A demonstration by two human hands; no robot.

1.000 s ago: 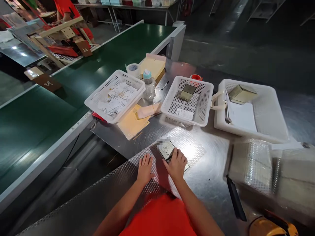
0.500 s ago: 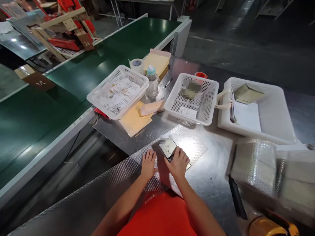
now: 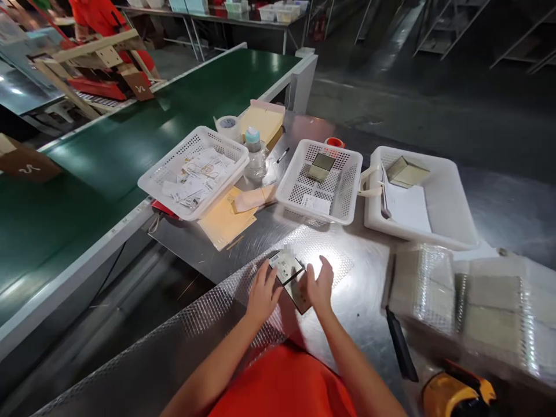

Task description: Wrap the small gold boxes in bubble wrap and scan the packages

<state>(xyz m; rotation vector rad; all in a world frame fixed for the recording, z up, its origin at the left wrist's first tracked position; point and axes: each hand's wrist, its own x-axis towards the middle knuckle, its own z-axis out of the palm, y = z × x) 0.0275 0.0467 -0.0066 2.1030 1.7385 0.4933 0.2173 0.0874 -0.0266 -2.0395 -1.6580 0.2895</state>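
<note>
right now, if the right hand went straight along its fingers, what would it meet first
The right hand would probably meet the middle white perforated rectangular plastic basket, though height and depth are unclear.

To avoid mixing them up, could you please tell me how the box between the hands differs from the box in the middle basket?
The nearer box lies over bubble wrap, between the left hand and right hand; the basket box sits in the middle basket, with no hand beside it.
The nearer box shows a pale, printed face; the basket box shows a dark face and a paler one, with no print I can make out.
Both are small and straight-edged.
</note>
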